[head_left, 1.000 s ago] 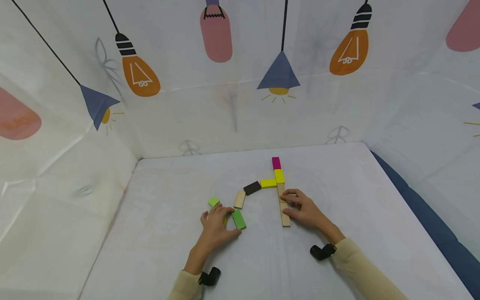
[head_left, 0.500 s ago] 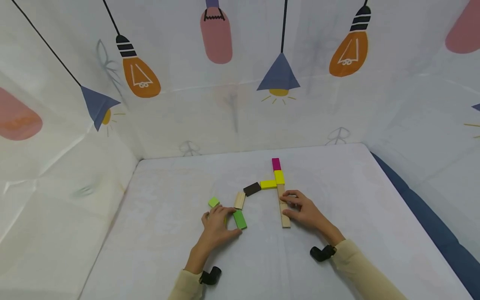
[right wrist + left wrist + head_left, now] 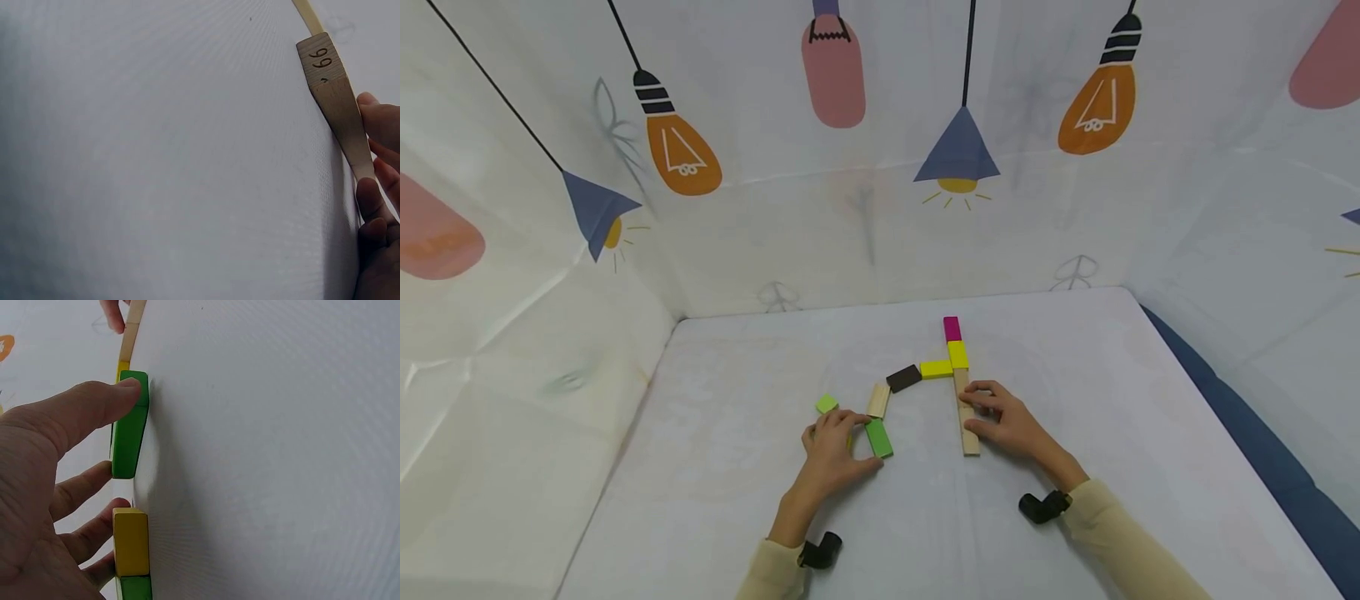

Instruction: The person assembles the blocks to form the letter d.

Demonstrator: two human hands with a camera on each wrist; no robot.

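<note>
On the white tabletop (image 3: 737, 367), we see the green block (image 3: 879, 438) lying between thumb and index finger of the left hand (image 3: 830, 457); they are moderately spread and pinch its two ends. The right hand (image 3: 1013, 421), fingers bent, grips the plain wooden blocks (image 3: 971, 442).

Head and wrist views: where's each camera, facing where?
Head: on the head, facing forward and down at the table; left hand, right hand, sleeves show.
Left wrist: worn there, facing the green block; left hand, right fingers show.
Right wrist: worn there, facing a wooden block; right hand partly shows.
Head and left wrist share the green block.
</note>
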